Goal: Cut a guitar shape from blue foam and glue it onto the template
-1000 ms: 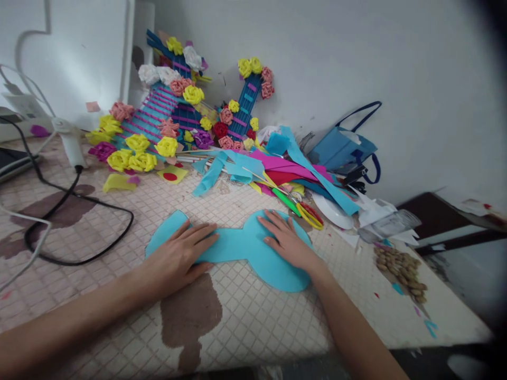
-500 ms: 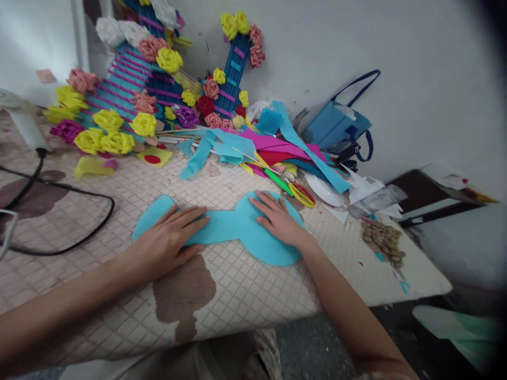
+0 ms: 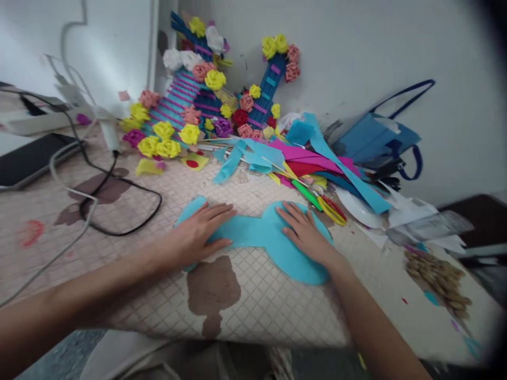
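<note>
A light-blue paper cutout (image 3: 247, 230) with a rounded part at each end and a narrow strip between lies flat on the table. My left hand (image 3: 202, 229) rests open on its left rounded part, fingers stretched to the right and covering most of that end. On the larger right disc lies my right hand (image 3: 307, 235), palm down with its fingers spread. Just beyond this hand are scissors with yellow and red handles (image 3: 335, 210) and a bright green tool handle (image 3: 308, 194).
Decorated models with paper flowers (image 3: 178, 105) lean at the back wall. Coloured paper strips (image 3: 317, 158) lie heaped behind the cutout. A glue gun (image 3: 108, 132) and black cable (image 3: 137, 227) are at left. Peanuts (image 3: 438, 282), a clear cup (image 3: 430, 228) and a blue bag (image 3: 376, 137) are at right.
The view has swung to the left, so the table's contents sit further right and a dark tablet-like device shows. Both hands stay flat on the cutout; the left now covers more of its end.
</note>
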The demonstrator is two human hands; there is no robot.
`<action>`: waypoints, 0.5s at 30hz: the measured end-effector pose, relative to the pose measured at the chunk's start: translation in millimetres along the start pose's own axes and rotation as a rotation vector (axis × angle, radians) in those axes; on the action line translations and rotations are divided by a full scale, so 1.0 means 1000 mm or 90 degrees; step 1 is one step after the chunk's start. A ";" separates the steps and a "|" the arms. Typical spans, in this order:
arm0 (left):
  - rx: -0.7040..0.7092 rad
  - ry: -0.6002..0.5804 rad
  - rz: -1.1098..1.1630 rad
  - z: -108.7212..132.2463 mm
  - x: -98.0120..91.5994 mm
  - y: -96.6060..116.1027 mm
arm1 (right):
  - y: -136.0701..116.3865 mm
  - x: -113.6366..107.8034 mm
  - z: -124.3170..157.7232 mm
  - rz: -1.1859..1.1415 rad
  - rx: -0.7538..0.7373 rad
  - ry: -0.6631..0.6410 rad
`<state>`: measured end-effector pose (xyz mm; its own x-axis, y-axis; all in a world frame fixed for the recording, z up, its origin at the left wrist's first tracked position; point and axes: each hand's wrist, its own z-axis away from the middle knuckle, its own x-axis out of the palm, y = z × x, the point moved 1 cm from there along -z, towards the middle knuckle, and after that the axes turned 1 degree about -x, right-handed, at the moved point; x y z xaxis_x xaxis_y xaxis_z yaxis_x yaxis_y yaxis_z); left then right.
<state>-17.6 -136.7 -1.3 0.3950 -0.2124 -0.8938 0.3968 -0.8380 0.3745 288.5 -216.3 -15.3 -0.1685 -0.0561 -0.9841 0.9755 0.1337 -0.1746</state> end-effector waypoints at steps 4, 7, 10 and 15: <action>-0.071 0.106 -0.002 0.002 -0.030 -0.019 | 0.004 0.005 -0.001 0.010 -0.005 0.011; -0.100 0.142 -0.014 0.009 -0.045 -0.034 | 0.005 0.007 -0.001 0.019 -0.013 0.021; -0.086 0.107 -0.015 0.021 -0.044 -0.040 | 0.007 0.009 0.000 0.026 -0.019 0.028; -0.019 -0.009 -0.015 0.042 -0.023 -0.037 | 0.010 0.011 0.000 0.040 -0.022 0.030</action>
<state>-76.0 -122.2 -4.9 0.3738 -0.2003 -0.9056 0.4303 -0.8275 0.3607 296.6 -215.1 -27.5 -0.1143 0.0006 -0.9934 0.9791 0.1696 -0.1126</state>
